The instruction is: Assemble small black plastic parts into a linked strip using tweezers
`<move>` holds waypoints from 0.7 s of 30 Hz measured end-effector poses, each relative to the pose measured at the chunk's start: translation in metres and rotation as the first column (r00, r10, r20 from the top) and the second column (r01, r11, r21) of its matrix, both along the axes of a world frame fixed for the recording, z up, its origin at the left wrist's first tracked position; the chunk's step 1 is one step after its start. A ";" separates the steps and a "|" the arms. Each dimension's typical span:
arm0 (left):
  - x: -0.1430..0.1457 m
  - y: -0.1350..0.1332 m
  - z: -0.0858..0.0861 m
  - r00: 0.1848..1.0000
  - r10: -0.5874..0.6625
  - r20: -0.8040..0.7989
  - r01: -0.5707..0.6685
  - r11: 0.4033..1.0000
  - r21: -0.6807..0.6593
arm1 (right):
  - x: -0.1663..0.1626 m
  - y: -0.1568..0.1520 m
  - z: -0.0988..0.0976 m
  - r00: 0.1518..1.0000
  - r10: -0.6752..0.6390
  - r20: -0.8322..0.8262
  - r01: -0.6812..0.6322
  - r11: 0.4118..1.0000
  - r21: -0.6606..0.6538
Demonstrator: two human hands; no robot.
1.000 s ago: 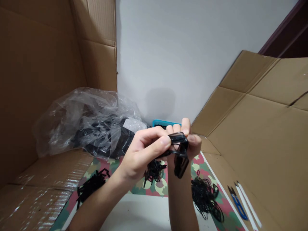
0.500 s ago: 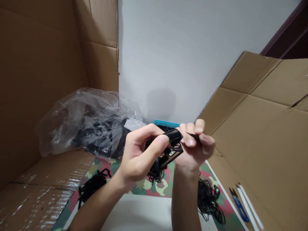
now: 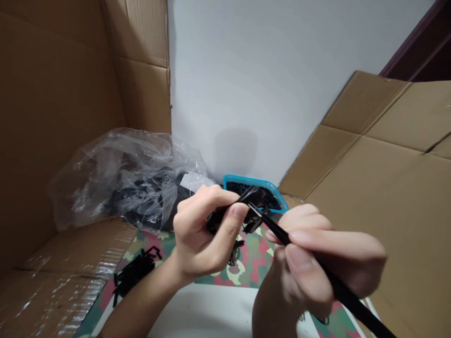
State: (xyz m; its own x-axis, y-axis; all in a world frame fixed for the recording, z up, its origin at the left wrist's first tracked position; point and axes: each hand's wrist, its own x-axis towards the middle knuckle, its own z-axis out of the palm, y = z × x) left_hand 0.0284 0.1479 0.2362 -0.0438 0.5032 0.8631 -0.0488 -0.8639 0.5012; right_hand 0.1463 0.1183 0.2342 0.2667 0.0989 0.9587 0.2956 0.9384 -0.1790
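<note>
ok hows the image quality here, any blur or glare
In the head view, the right hand and the black rod it grips look soft and blurred, while the left hand and the black pieces it pinches are sharper; the plastic bag shows bright glare; a soft shadow falls on the white wall.

left hand [image 3: 200,230] pinching tangle [image 3: 252,199], right hand [image 3: 317,256] gripping strip [image 3: 271,228]
</note>
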 end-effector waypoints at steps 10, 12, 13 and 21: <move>0.001 0.000 -0.002 1.000 0.018 -0.019 -0.018 1.000 -0.018 | 0.000 0.000 0.000 1.000 0.011 0.001 -0.011 1.000 0.007; 0.001 0.000 -0.003 1.000 0.023 -0.004 -0.023 1.000 0.005 | -0.001 -0.002 0.000 1.000 0.007 -0.004 -0.007 1.000 -0.019; 0.001 0.001 -0.003 0.999 0.032 -0.001 -0.032 0.999 0.025 | -0.001 -0.003 0.000 1.000 0.005 -0.009 -0.006 1.000 -0.030; 0.002 0.010 -0.002 0.996 0.086 -0.028 -0.075 0.956 0.283 | -0.002 -0.001 0.003 0.994 0.104 -0.044 -0.106 0.993 -0.055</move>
State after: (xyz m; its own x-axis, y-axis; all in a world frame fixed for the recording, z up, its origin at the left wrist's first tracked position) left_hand 0.0306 0.1580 0.2345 -0.0369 0.2364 0.9710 0.0420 -0.9704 0.2379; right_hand 0.1444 0.1169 0.2376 0.2911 0.1826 0.9391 0.1871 0.9518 -0.2430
